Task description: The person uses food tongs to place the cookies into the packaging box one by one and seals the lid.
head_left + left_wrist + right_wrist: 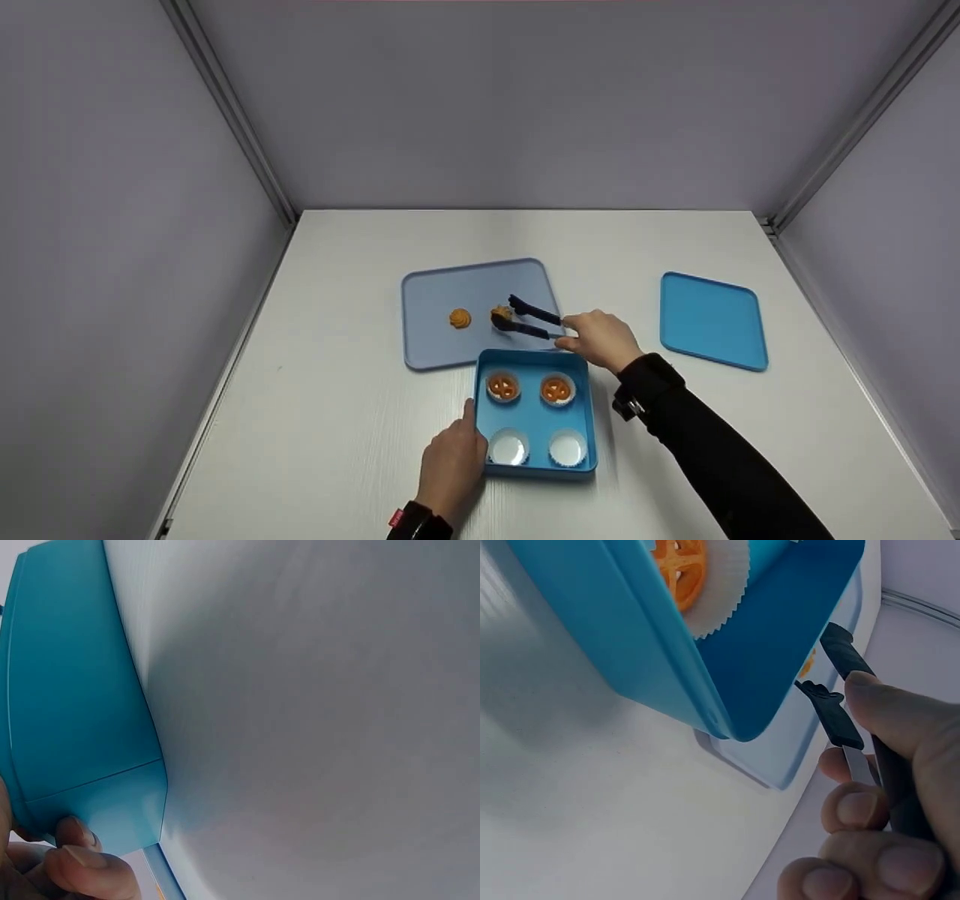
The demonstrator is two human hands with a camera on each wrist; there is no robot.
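1. A pair of dark tongs [529,317] is gripped at its handle end by the right hand [602,341]; in the right wrist view the fingers [862,806] are seen curled round the two arms of the tool.
2. The long axis of the tongs runs from the right hand leftward and slightly away from the person, out over the pale blue tray [435,296] on the counter [337,420].
3. The tong tips are set on either side of an orange cookie [501,312] lying on the tray. Whether the cookie is already pinched cannot be told, since the tips appear only narrowly parted around it.
4. A second orange cookie [460,318] lies on the same tray, just to the left of the first and apart from the tips.
5. The blue box [534,469] stands just nearer the person than the tray, so the cookies lie beyond it, to the left of the right hand.
6. In the box, the two far paper cups each hold a pretzel-shaped cookie [502,387]; the two near cups [508,448] are seen bare.
7. The left hand [450,465] rests against the box's near left corner, its fingers [90,866] pressed on the outer wall, little curled.
8. The right hand is the nearer one to the cookies.
9. A blue lid [712,321] lies well apart on the right of the counter.
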